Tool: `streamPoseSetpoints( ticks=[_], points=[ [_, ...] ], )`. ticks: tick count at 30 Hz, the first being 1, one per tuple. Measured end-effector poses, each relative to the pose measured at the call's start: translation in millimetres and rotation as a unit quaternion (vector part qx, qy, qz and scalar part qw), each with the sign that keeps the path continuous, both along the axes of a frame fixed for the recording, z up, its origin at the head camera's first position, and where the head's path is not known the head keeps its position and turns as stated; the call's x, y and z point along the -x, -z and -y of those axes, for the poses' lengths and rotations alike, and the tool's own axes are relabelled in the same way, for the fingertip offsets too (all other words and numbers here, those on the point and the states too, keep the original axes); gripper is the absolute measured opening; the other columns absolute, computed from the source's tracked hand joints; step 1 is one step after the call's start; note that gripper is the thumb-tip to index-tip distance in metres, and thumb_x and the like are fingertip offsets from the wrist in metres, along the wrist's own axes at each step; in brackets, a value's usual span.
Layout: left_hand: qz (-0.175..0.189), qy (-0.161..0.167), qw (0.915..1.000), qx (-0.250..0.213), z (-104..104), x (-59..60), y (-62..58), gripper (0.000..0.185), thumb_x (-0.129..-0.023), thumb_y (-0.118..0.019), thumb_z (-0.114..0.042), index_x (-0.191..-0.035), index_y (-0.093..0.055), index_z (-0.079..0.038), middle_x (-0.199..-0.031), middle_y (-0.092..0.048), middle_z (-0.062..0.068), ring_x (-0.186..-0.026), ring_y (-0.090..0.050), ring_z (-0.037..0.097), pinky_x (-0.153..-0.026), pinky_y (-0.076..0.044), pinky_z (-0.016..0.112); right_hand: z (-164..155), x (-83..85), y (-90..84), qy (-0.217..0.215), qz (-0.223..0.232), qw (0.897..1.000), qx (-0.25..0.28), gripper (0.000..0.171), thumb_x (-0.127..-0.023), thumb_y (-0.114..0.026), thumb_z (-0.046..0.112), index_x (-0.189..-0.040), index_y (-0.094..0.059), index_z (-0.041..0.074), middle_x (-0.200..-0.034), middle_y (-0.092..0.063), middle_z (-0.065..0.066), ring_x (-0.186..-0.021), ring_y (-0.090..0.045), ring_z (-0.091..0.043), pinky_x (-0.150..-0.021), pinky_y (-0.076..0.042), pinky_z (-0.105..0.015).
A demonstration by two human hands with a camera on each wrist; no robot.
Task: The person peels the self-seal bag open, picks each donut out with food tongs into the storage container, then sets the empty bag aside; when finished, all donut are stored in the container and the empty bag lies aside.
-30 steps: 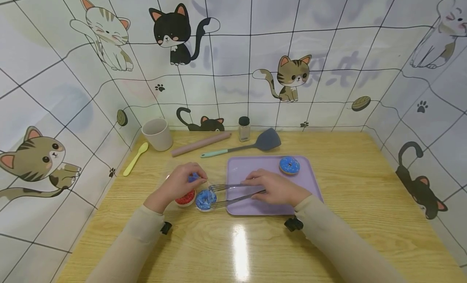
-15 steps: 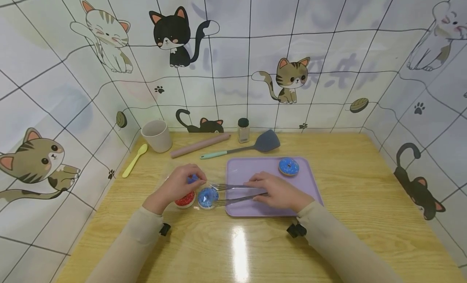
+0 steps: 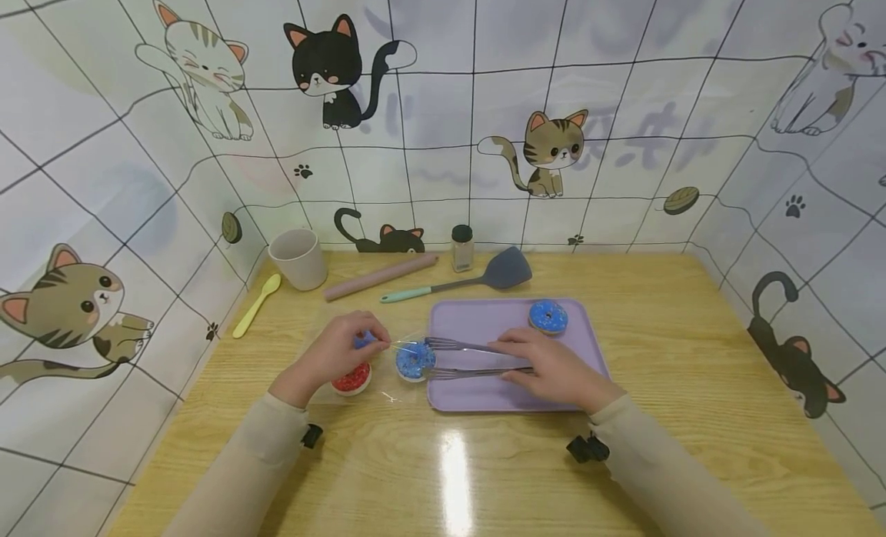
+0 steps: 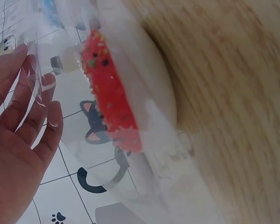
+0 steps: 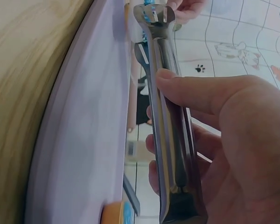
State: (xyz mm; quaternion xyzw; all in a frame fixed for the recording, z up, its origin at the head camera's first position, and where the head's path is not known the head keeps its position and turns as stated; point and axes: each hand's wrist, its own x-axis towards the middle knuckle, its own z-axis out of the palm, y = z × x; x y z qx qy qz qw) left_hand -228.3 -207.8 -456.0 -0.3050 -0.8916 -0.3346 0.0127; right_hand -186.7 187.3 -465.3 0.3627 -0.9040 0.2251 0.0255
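My left hand (image 3: 341, 352) holds the edge of a clear plastic pack (image 3: 374, 383) on the wooden table. In the pack lie a red sprinkled donut (image 3: 351, 379) and a blue one half hidden under my fingers. The left wrist view shows the red donut (image 4: 109, 98) behind the plastic (image 4: 144, 154), next to my fingers (image 4: 23, 107). My right hand (image 3: 550, 364) grips metal tongs (image 3: 471, 360), which pinch a blue sprinkled donut (image 3: 415, 361) just left of the purple tray (image 3: 484, 395). In the right wrist view my thumb (image 5: 200, 91) presses on the tongs (image 5: 170, 121) over the tray (image 5: 84, 140).
A second blue donut (image 3: 548, 316) lies at the tray's far right. Along the back stand a beige cup (image 3: 298, 256), a yellow spoon (image 3: 256, 302), a pink rolling pin (image 3: 381, 274), a small jar (image 3: 461, 246) and a grey spatula (image 3: 477, 278). Cat-patterned walls close three sides.
The tongs have drawn the blue donut to the right, out of the pack, up to the tray's left edge. My right hand moved right with them. The left hand stayed put.
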Motion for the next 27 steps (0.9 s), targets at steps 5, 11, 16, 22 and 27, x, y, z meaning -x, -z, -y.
streamPoseSetpoints(
  ticks=[5, 11, 16, 22, 27],
  points=[
    [0.002, -0.003, 1.0000, -0.004, -1.8, -0.7, -0.3, 0.010, -0.095, -0.077, -0.014, -0.093, -0.074, -0.024, -0.095, -0.070, -0.010, -0.091, -0.066, 0.015, -0.081, -0.056, 0.038, -20.0, -4.3, 3.8, 0.018, -0.034, 0.999, 0.007, 0.049, -0.093, -0.079, 0.023, -0.139, -0.066, 0.015, -0.132, -0.066, -0.006, -0.122, -0.062, -0.026, -0.097, -0.055, -0.049],
    [0.008, -0.001, 0.9999, -0.011, -3.2, -1.6, 2.3, 0.006, -0.096, -0.076, -0.016, -0.094, -0.075, -0.022, -0.095, -0.070, -0.009, -0.089, -0.064, 0.016, -0.079, -0.056, 0.042, -44.7, -8.5, 8.8, 0.047, -0.013, 0.999, 0.005, 0.049, -0.095, -0.077, 0.023, -0.141, -0.064, 0.016, -0.141, -0.062, -0.013, -0.131, -0.058, -0.032, -0.103, -0.051, -0.054],
    [0.004, 0.002, 1.0000, -0.008, -2.3, -1.8, 3.5, 0.004, -0.096, -0.076, -0.019, -0.093, -0.075, -0.017, -0.095, -0.071, -0.008, -0.089, -0.063, 0.012, -0.078, -0.057, 0.044, -60.1, -10.9, 13.6, 0.073, -0.019, 0.997, 0.016, 0.052, -0.093, -0.079, 0.022, -0.142, -0.063, 0.016, -0.138, -0.062, -0.009, -0.125, -0.061, -0.029, -0.099, -0.054, -0.052],
    [0.011, 0.000, 0.9999, -0.005, -3.1, -1.8, 1.9, 0.005, -0.096, -0.075, -0.021, -0.093, -0.075, -0.017, -0.095, -0.070, -0.007, -0.089, -0.063, 0.012, -0.078, -0.057, 0.047, -73.7, -7.3, 13.7, 0.102, -0.042, 0.994, 0.014, 0.054, -0.091, -0.080, 0.020, -0.143, -0.063, 0.016, -0.130, -0.063, -0.005, -0.117, -0.063, -0.026, -0.092, -0.055, -0.050],
    [0.011, 0.000, 0.9999, -0.004, -4.9, -1.7, 0.9, 0.003, -0.095, -0.076, -0.019, -0.094, -0.075, -0.016, -0.094, -0.070, -0.008, -0.088, -0.063, 0.012, -0.078, -0.057, 0.047, -80.2, -1.1, 13.1, 0.126, -0.053, 0.991, -0.010, 0.052, -0.093, -0.079, 0.021, -0.142, -0.063, 0.014, -0.129, -0.063, -0.008, -0.118, -0.062, -0.031, -0.093, -0.055, -0.053]
  ],
)
